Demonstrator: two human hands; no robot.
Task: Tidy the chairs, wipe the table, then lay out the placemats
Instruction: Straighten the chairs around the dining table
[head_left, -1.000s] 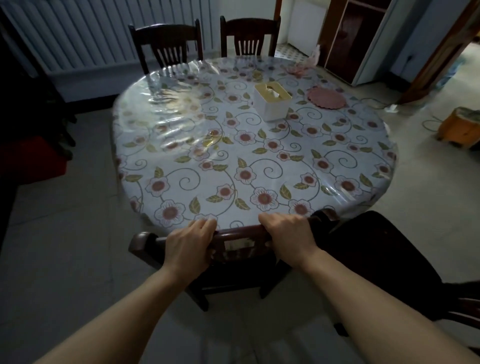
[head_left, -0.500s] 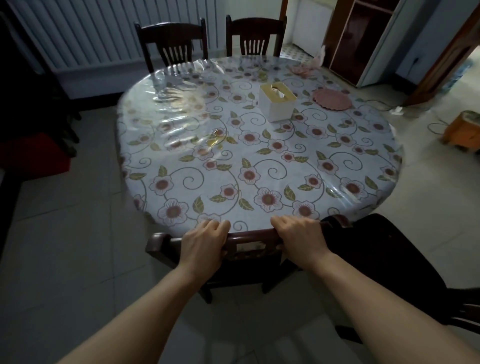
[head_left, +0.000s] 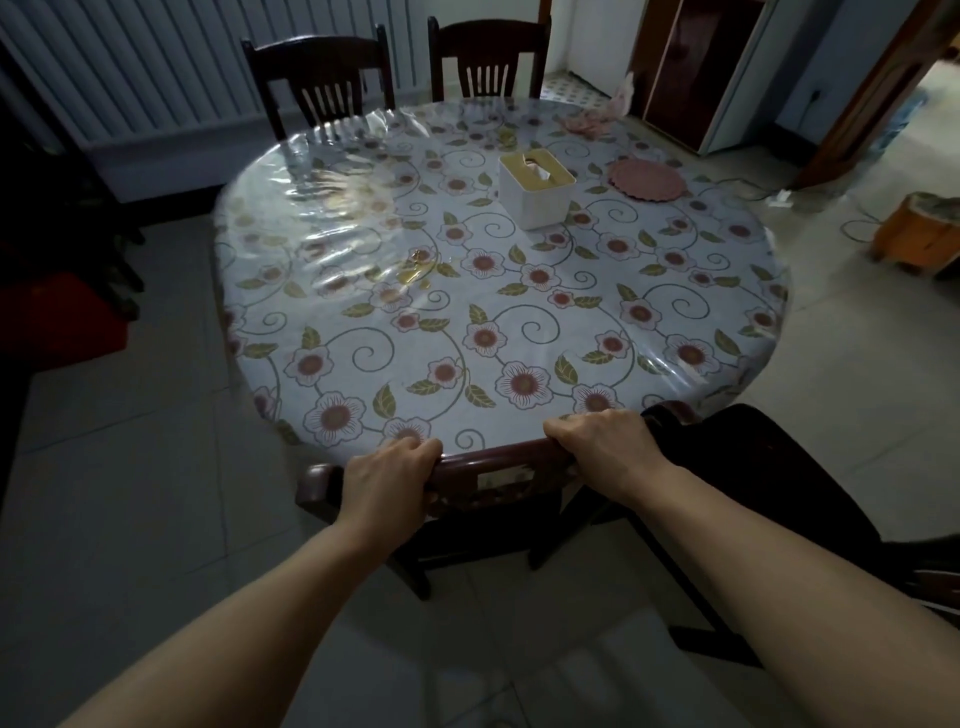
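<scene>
Our left hand (head_left: 387, 480) and right hand (head_left: 605, 441) curl over the top rail of the near chair (head_left: 498, 462), its back touching the table's (head_left: 363, 291) near edge. We judge chair-tidying is underway; next we let go and turn to the dark chair (head_left: 769, 467) at the near right edge

We hold the top rail of a dark chair (head_left: 498, 465) with both hands. Our left hand (head_left: 384, 480) and right hand (head_left: 605, 441) curl over it. The chair is pushed against the flowery surface (head_left: 363, 291). A white tissue box (head_left: 536, 188) and pink placemats (head_left: 647, 178) sit on it. Two chairs (head_left: 322, 78) stand at the far side.
</scene>
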